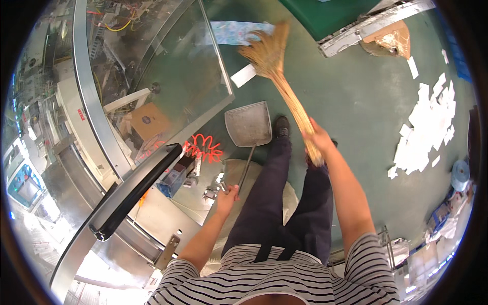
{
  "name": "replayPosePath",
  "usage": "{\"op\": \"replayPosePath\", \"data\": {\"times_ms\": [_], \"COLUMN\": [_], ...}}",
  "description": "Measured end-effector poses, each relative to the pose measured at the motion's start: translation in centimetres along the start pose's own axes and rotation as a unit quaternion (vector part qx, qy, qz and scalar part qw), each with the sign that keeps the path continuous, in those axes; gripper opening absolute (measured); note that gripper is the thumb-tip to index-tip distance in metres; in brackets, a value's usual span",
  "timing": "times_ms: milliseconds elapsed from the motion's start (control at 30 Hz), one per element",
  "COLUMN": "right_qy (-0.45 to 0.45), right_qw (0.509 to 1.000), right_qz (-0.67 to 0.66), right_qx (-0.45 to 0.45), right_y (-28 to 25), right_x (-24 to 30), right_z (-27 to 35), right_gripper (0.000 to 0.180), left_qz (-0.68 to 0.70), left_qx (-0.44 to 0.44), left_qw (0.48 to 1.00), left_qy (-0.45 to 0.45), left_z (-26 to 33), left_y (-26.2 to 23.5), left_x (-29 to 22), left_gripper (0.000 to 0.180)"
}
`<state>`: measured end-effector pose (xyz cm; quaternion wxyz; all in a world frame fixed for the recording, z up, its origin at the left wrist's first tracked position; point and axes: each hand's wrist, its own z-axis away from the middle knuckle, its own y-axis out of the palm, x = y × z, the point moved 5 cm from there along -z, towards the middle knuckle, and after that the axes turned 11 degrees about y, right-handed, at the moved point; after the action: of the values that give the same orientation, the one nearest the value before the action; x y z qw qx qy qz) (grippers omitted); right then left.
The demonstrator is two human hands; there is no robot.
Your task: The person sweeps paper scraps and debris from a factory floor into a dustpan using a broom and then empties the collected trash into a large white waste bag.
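Observation:
My right hand [318,141] is wrapped round the handle of a straw broom [290,94], whose bristles spread out ahead of me on the green floor. Those bristles look slightly blurred. Beside them lies a white rectangular piece [243,75], and a pale blue patterned strip [239,33] stretches out just beyond. A grey dustpan [248,124] rests on the floor by my shoe, its mouth turned away from me. My left hand [228,197] grips the end of the dustpan's thin long handle.
A glass door [223,84] of a machine stands open on the left, with a black handle bar [137,190] near me. Below it are a coiled orange hose [203,148] and a cardboard box [149,121]. Many white pieces [427,127] lie scattered at right. A green-topped conveyor [330,18] is ahead.

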<state>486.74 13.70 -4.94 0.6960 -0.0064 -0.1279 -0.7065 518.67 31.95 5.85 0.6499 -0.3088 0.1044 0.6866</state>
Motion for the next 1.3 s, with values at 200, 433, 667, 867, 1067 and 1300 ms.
{"op": "replayPosePath", "data": {"times_ms": [200, 433, 667, 867, 1067, 1300], "right_qy": [0.128, 0.034, -0.122, -0.182, -0.124, 0.036], "right_qw": [0.982, 0.987, 0.988, 0.976, 0.961, 0.962], "right_qz": [-0.055, 0.003, 0.095, 0.11, 0.234, 0.235], "right_qx": [-0.128, -0.159, -0.007, 0.036, -0.074, -0.136], "right_y": [-11.2, -12.1, -7.5, -4.2, -10.4, -19.6], "right_x": [-14.4, -16.5, -2.7, 11.8, 7.6, -8.1], "right_z": [13.7, 23.1, 4.1, -12.5, -14.1, 0.6], "right_gripper": [0.068, 0.068, 0.066, 0.068, 0.056, 0.066], "left_qz": [0.109, -0.369, -0.496, -0.462, -0.337, -0.257], "left_qx": [0.032, -0.035, 0.119, 0.009, -0.07, -0.082], "left_qw": [0.994, 0.832, 0.838, 0.883, 0.938, 0.959], "left_qy": [-0.007, 0.414, 0.195, 0.085, 0.051, 0.087], "left_z": [0.5, -0.4, -20.8, -34.4, -41.8, -45.9], "left_y": [-0.3, 2.6, 13.1, 12.9, 10.6, 11.9], "left_x": [-2.3, -13.5, -4.3, 4.5, 11.1, 15.9], "left_gripper": [0.024, 0.031, 0.047, 0.075, 0.082, 0.087]}}
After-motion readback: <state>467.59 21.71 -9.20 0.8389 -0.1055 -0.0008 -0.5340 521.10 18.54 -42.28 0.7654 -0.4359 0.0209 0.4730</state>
